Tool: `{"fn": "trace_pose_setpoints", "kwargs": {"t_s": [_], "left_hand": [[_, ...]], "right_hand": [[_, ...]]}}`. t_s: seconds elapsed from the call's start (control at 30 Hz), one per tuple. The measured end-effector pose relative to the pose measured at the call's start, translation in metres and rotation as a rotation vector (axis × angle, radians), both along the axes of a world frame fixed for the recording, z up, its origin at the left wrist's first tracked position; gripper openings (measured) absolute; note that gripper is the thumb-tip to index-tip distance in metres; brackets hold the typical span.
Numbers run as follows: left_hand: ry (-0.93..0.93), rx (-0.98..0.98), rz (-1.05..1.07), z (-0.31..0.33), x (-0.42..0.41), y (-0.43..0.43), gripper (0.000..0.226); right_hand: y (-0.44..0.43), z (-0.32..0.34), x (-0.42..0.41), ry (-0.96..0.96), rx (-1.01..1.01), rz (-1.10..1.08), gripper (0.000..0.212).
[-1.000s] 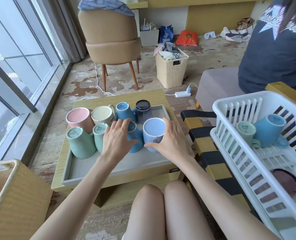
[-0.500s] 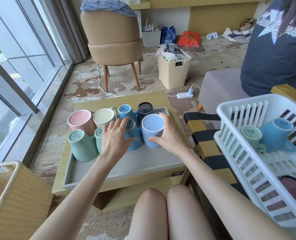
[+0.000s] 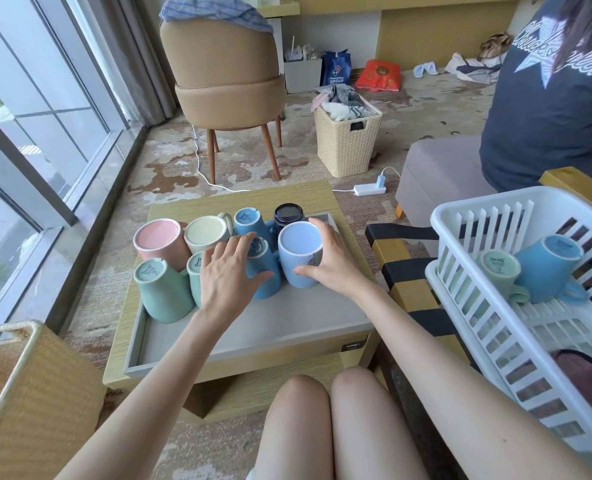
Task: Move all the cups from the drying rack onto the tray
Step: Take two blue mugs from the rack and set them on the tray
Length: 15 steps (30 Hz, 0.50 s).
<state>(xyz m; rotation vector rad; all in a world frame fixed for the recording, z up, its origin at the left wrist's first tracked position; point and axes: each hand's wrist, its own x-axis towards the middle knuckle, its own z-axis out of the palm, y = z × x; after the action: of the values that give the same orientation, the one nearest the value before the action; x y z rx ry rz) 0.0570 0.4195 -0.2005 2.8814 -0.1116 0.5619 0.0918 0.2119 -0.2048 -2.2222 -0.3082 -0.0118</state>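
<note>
The right hand (image 3: 336,268) has its fingers (image 3: 318,233) curled round the far side of a pale blue cup (image 3: 300,256), thumb on the near wall, so the cup is clasped about its body as it stands mouth-down on the grey tray (image 3: 253,334). The left hand (image 3: 228,277) lies with fingers (image 3: 244,239) spread and flat over a darker blue cup (image 3: 263,271), touching it but not wrapped round it. Around them the other inverted cups crowd the tray's far half, touching one another: pink (image 3: 159,239), cream (image 3: 207,233), two mint green (image 3: 161,289). The tray sits on the low counter (image 3: 169,209). In the white drying rack (image 3: 495,306) at right, a green cup (image 3: 499,271) and a blue cup (image 3: 547,268) lie on their sides, and a dark one (image 3: 580,374) shows lower down. These look like glazed ceramic: stiff, fairly weighty, smooth enough to slip, and likely to chip if knocked together. A full wrap round the body, or a finger hooked through the handle, seems the safest hold.
</note>
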Motion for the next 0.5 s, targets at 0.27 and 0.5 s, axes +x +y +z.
{"fn": "trace_pose_setpoints", "kwargs": {"t_s": [0.27,0.5], "left_hand": [[0.087,-0.014,0.017,0.008,0.0,-0.003,0.071],[0.13,-0.064,-0.029,0.023,-0.003,-0.008,0.064]], "right_hand": [[-0.002,0.005,-0.005,0.006,-0.064,0.023,0.096],[-0.006,0.018,-0.015,0.01,-0.203,0.045,0.107]]}}
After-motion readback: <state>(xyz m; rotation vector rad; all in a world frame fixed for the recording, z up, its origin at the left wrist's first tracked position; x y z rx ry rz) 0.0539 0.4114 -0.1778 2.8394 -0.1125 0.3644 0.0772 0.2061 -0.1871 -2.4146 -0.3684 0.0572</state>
